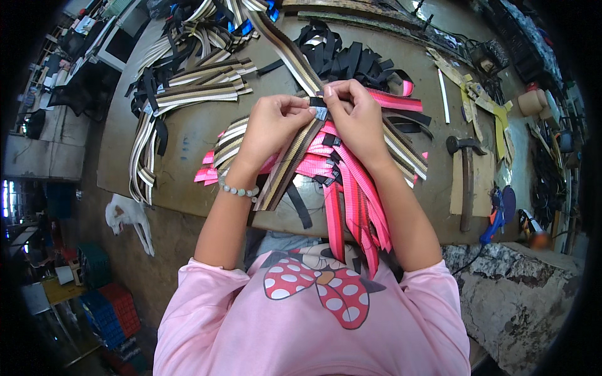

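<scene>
Pink shirt (288,329), pale beaded bracelet (238,191)

We had passing room on the table (436,202) just left of the hammer (467,188); right forearm (401,203), then pink straps (352,200) blocked farther left, blue tool (494,217) right.

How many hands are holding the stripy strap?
2: the left hand pinches by the small label on the brown striped strap, and the right hand grips it alongside.

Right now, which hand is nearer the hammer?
Right. The right hand is at the striped strap, left of the hammer; the left hand is farther left, beyond the right hand.
</scene>
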`<action>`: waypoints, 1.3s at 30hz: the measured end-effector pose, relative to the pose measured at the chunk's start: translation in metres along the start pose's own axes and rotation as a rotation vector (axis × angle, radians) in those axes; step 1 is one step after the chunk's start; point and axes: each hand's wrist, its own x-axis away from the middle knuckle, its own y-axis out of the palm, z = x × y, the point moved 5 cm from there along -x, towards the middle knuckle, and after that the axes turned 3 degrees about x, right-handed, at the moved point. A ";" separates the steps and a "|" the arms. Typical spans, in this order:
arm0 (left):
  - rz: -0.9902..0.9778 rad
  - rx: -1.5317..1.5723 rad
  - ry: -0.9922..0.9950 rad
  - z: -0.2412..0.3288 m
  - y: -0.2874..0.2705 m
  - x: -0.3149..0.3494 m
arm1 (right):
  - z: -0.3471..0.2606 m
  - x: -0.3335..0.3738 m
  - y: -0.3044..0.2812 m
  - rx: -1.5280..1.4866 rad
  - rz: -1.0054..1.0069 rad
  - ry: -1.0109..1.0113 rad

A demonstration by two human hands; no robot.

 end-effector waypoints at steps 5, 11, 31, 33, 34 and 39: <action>-0.019 -0.058 -0.058 -0.005 -0.009 -0.005 | -0.006 0.002 0.002 0.099 0.020 -0.073; -0.010 0.030 -0.086 -0.011 -0.010 -0.004 | -0.011 0.005 0.004 0.220 -0.029 -0.174; 0.332 -0.492 0.062 0.038 -0.061 0.026 | 0.003 -0.004 -0.019 -0.433 0.088 0.162; 0.609 -1.021 0.039 0.064 -0.086 0.033 | 0.004 -0.007 -0.036 -0.581 0.168 0.189; 0.533 -0.994 0.075 0.068 -0.085 0.027 | 0.003 -0.010 -0.044 -0.645 0.172 0.176; -0.117 -0.906 0.697 0.057 -0.020 -0.014 | 0.005 -0.018 -0.071 -0.750 0.144 0.160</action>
